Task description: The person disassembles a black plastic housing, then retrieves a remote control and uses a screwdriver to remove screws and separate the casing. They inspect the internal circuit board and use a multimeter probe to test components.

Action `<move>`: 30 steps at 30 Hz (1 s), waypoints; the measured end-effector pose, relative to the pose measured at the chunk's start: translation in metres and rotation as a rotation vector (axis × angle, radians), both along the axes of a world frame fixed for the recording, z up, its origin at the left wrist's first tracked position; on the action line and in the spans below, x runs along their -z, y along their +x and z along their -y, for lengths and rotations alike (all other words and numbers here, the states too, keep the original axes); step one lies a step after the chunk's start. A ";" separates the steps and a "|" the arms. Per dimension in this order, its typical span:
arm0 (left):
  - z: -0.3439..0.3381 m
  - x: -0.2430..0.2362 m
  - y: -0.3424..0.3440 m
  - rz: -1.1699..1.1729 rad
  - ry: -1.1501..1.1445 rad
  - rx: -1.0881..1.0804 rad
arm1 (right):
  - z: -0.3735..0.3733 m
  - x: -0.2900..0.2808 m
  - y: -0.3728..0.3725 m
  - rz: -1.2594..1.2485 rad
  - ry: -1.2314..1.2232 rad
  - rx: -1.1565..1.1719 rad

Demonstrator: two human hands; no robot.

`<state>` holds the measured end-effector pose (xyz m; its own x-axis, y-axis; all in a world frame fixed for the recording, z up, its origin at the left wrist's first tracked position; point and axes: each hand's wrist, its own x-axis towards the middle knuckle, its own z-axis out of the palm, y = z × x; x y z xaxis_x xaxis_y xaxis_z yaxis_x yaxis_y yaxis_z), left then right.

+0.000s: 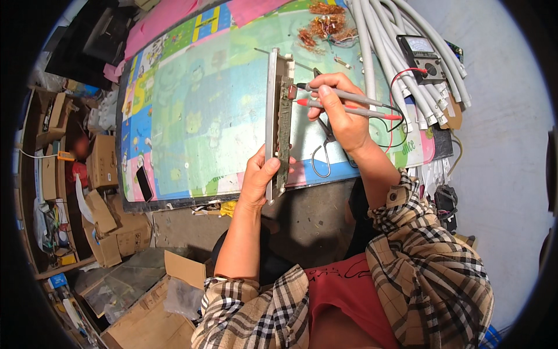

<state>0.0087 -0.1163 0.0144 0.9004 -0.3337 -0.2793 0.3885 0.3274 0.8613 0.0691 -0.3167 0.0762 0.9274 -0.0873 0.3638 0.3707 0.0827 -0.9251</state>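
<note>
Left grip (258, 177): I am grasping the circuit board (284, 123) with its metal bar (271, 116), over the bench's (221, 116) near edge.
Right grip (343, 121): I am pinching the black probe (344, 94) and the red probe (352, 110) together.
Probe step: I am seemingly probing the circuit board; whether they are touching, I cannot tell.
Next contact: it is calling, I judge, for steady holding and exact placing.

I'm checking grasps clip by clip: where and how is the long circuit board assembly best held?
Probably the near end of the circuit board assembly, from the left, as the left hand does. It is long and narrow, with a metal rail along its left side; the red component, black-tipped probe and red-tipped probe are on the right, a side best avoided.
</note>
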 end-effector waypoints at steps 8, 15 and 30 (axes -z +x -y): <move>0.001 -0.001 -0.002 0.037 0.088 -0.016 | 0.003 0.002 0.001 0.078 -0.098 0.062; 0.003 -0.001 0.000 0.095 0.133 -0.036 | 0.005 0.000 0.000 0.056 -0.080 0.042; -0.007 -0.003 0.000 0.019 -0.016 0.040 | 0.010 -0.027 -0.010 -0.069 0.248 -0.183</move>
<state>0.0087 -0.1092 0.0177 0.8912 -0.3740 -0.2568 0.3854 0.3256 0.8634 0.0587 -0.3270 0.1035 0.9577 0.0054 0.2879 0.2657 0.3687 -0.8908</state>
